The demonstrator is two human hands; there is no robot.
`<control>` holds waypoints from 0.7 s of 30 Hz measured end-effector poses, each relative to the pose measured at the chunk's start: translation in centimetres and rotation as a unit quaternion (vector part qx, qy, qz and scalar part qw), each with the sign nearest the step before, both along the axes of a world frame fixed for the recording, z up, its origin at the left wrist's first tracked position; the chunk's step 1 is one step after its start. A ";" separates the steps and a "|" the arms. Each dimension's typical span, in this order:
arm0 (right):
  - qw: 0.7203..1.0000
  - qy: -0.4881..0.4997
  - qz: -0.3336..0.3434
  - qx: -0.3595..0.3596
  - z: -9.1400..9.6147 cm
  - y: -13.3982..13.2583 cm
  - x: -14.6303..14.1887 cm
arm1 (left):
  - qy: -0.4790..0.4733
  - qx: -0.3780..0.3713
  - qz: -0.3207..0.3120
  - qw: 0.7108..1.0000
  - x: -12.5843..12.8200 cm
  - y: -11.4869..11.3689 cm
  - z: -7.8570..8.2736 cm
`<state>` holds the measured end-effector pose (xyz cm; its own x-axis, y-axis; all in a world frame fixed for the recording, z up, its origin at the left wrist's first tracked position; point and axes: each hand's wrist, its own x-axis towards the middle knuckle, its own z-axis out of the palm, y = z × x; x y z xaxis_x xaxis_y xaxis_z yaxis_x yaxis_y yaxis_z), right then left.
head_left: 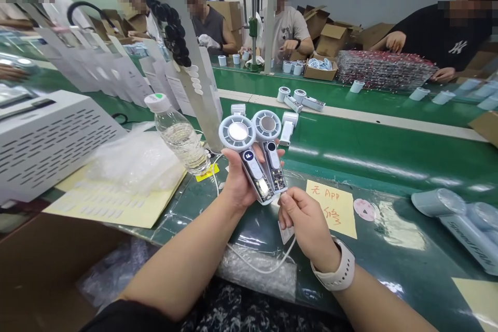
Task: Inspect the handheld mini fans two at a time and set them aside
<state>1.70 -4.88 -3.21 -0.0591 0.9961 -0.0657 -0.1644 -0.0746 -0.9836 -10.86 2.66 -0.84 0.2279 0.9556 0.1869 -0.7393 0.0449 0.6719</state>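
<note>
My left hand [238, 179] is closed around two small white hand-held fans, held upright side by side. The left fan [246, 153] shows a lit round display on its handle; the right fan [270, 148] stands close against it. My right hand [305, 220], with a white watch on the wrist, pinches the plug of a white cable [268, 268] at the bottom end of the right fan's handle. The cable loops down towards my lap.
A clear water bottle [179, 135] leans on a plastic bag at left, beside a white vented machine [42, 140]. A yellow note [334, 207] lies on the green bench. More fans [455, 218] lie at right. Several people work across the green conveyor [369, 140], with cardboard boxes.
</note>
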 end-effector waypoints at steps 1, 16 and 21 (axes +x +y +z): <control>0.999 0.042 0.002 -0.023 0.0 0.0 -0.1 | 0.012 0.017 0.014 1.000 0.2 -0.1 -0.1; 0.989 -0.097 -0.028 0.111 0.4 0.6 1.4 | 0.034 -0.036 0.035 0.998 0.2 0.1 -0.1; 0.985 -0.114 -0.099 0.084 -0.3 1.7 2.9 | 0.099 0.006 -0.008 0.995 -0.1 -0.6 -0.4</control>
